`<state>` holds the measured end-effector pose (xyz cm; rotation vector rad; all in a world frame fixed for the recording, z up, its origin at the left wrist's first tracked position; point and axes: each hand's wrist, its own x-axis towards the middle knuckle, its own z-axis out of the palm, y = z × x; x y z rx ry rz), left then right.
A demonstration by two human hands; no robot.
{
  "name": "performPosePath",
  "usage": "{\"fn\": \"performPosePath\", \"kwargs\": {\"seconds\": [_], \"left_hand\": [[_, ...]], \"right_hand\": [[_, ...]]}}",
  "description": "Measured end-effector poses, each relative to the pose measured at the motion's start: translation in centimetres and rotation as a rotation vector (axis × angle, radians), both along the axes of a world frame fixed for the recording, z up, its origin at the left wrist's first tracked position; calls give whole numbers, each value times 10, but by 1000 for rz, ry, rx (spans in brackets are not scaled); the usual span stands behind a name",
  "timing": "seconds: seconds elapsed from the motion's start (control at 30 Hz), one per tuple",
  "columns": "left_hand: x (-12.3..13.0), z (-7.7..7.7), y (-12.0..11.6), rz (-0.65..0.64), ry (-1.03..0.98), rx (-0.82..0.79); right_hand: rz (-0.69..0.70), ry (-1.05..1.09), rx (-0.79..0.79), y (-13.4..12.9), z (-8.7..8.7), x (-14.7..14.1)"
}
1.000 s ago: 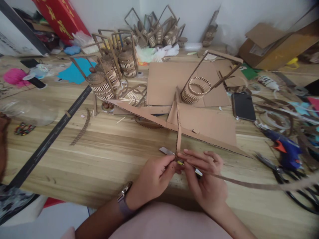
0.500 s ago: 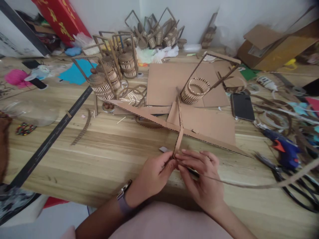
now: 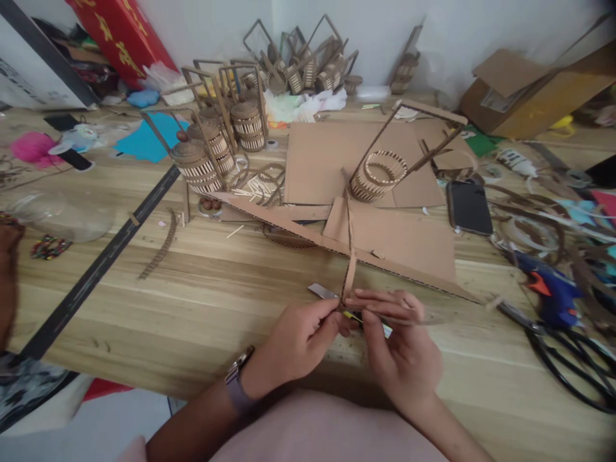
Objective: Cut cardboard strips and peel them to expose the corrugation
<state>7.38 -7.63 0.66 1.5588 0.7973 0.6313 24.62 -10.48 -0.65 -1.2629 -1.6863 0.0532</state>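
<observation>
A narrow brown cardboard strip (image 3: 350, 276) runs from among the cardboard pieces down to my fingertips, where it bends to the right. My left hand (image 3: 301, 337) pinches the strip at the bend between thumb and fingers. The thumb and extended fingers of my right hand (image 3: 404, 343) close on its other stretch, whose far end is blurred. Beneath my hands lies a utility knife (image 3: 321, 290), its blade and a bit of yellow showing. Just beyond, a long cardboard piece (image 3: 283, 223) slants across the table.
A small handled basket (image 3: 363, 187) stands on cardboard (image 3: 312, 154). At right are a phone (image 3: 470, 206), a blue glue gun (image 3: 553, 295) and black scissors (image 3: 572, 366). Several lidded baskets (image 3: 195, 163) stand at left. Another person's arm (image 3: 7, 289) shows at the left edge.
My right hand has shifted slightly right, and the strip's tail, which stretched to the right edge, now ends near the hand. More of the knife shows.
</observation>
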Motion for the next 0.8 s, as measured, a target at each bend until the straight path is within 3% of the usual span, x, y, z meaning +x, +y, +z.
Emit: {"fn": "performPosePath", "kwargs": {"seconds": [0.1, 0.23, 0.5, 0.8], "left_hand": [[0, 2, 1, -6, 5, 1], [1, 2, 2, 52, 74, 21], [2, -1, 3, 65, 109, 97], [1, 3, 2, -30, 43, 64]], "right_hand": [[8, 85, -44, 0, -2, 1], [59, -74, 28, 0, 2, 1], [9, -234, 72, 1, 6, -3], [-6, 39, -3, -1, -1, 2]]}}
